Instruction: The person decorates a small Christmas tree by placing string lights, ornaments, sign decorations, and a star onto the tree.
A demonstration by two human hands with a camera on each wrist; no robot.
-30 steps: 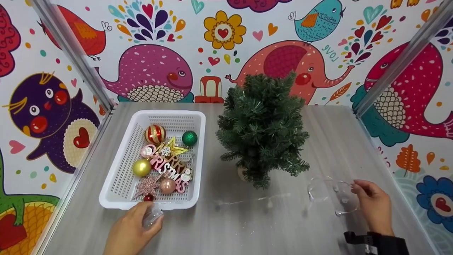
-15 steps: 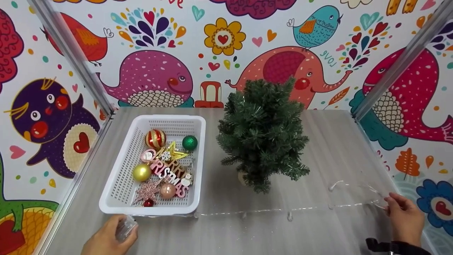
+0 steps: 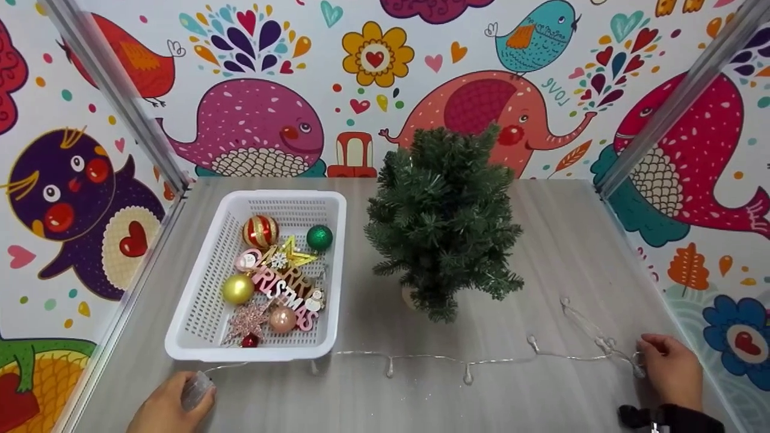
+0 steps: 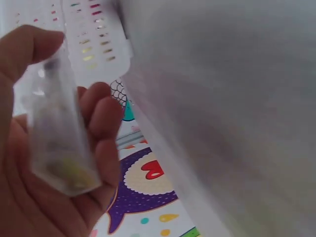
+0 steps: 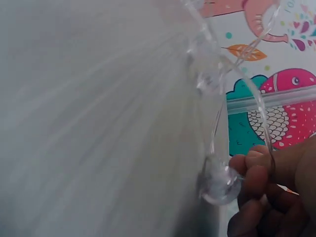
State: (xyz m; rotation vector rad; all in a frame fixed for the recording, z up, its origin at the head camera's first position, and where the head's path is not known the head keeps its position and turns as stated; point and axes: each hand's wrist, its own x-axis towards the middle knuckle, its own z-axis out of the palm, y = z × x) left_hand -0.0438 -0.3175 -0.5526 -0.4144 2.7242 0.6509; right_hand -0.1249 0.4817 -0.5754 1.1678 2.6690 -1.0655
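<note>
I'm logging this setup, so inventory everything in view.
string lights: 1 strand, clear, across foreground
plastic case: 1, clear, lower left
tabletop Christmas tree: 1, green, centre
basket: 1, white, left side
baubles: 5, red-gold, green, gold, pink, red, in basket
stars: 2, gold, pink, in basket
Merry Christmas sign: 1, pink-white-brown, in basket
table: 1, grey, beneath
cartoon walls: 3, multicoloured, back and sides
metal rails: 2, silver, corners
wrist strap: 1, black, right wrist
left hand: 1, bare, holding case
right hand: 1, bare, pinching string lights
</note>
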